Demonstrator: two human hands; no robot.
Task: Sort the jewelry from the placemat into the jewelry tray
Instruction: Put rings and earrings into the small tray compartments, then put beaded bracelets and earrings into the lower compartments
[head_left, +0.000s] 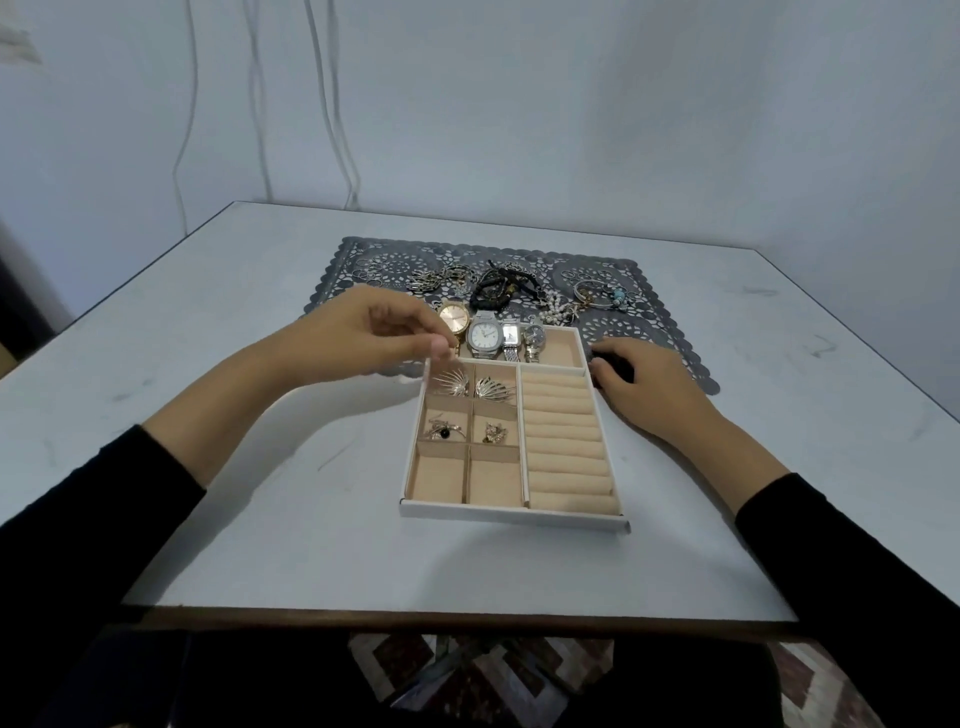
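Four watches (491, 335) were laid in the far compartment of the jewelry tray (514, 517), brooches (452, 387) in four left cells. The left hand (384, 332) was pinched, the right hand (644, 387) curled; anything gripped could not be told.

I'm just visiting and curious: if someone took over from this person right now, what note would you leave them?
Left hand: hovers over the tray's far left corner, fingers curled; whether it pinches anything, I cannot tell.
Right hand: rests beside the tray's right wall, holding nothing visible.
Done: four watches in the far compartment, earrings in four small ones.
Left: rings, bracelets and bangles on the placemat; ring rolls bare.
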